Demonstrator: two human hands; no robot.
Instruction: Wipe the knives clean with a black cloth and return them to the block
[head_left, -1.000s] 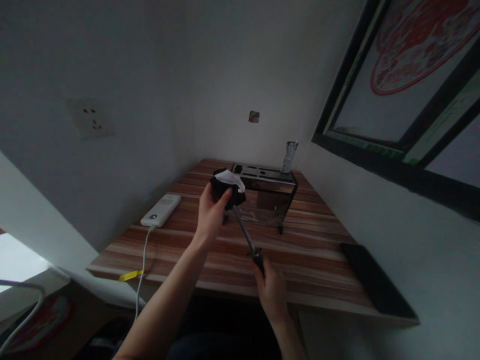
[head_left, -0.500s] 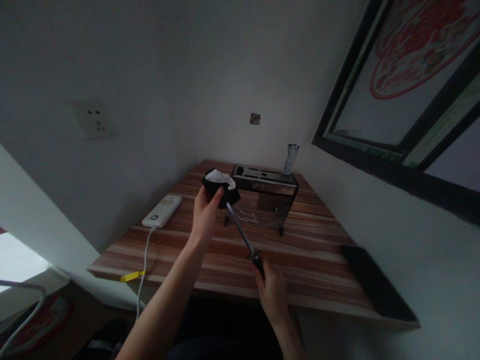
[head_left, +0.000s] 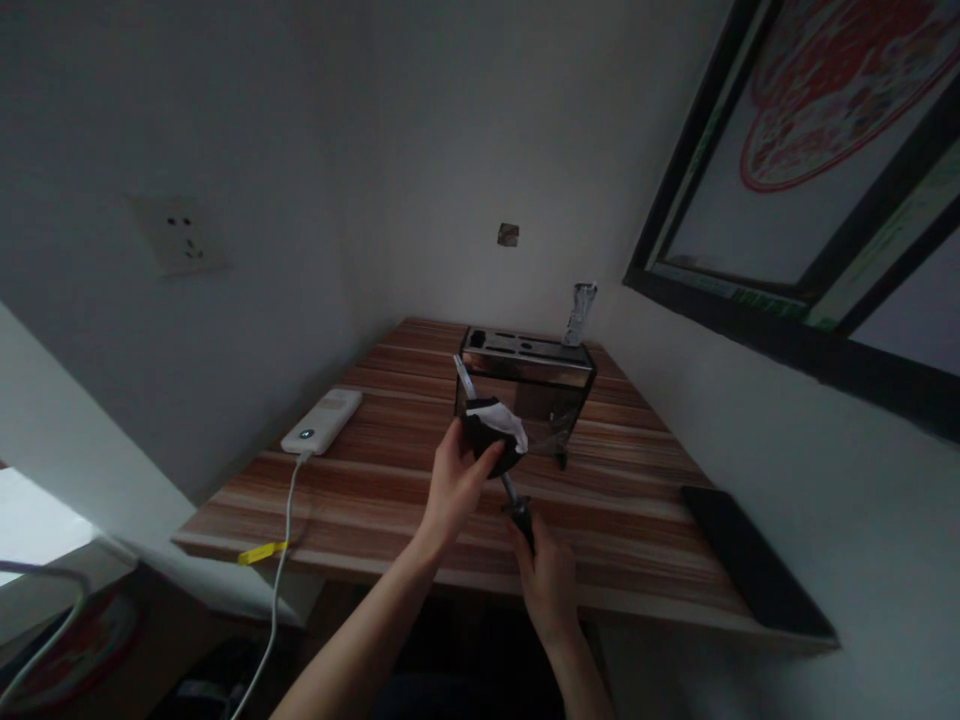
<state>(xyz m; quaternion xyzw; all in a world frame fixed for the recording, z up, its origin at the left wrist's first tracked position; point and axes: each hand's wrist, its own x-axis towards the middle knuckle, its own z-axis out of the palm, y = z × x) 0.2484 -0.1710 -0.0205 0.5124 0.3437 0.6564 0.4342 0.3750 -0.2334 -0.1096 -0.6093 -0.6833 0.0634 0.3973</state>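
Note:
My right hand (head_left: 547, 580) is closed round the black handle of a honing steel (head_left: 465, 378), whose thin metal rod points up and away to the left. Wrapped about the middle of that rod is a black and white cloth (head_left: 491, 435), pinched in my left hand (head_left: 454, 480). The tip of the rod sticks out beyond the cloth, and a short stretch shows between cloth and guard. Just behind stands a knife block (head_left: 529, 345) with a slotted metal top and clear sides. From its right end rises an upright thing in crinkled silvery wrapping (head_left: 580, 312).
A white power bank (head_left: 324, 420) with a cable lies on the left of the wood-grain table (head_left: 630, 520). A yellow tag (head_left: 262, 553) is at the front left edge. On the right edge rests a dark flat slab (head_left: 754, 560). Walls stand close on both sides.
My left hand has slid the cloth down the rod toward the handle, to the right and nearer me, baring the tip. My right hand has hardly moved.

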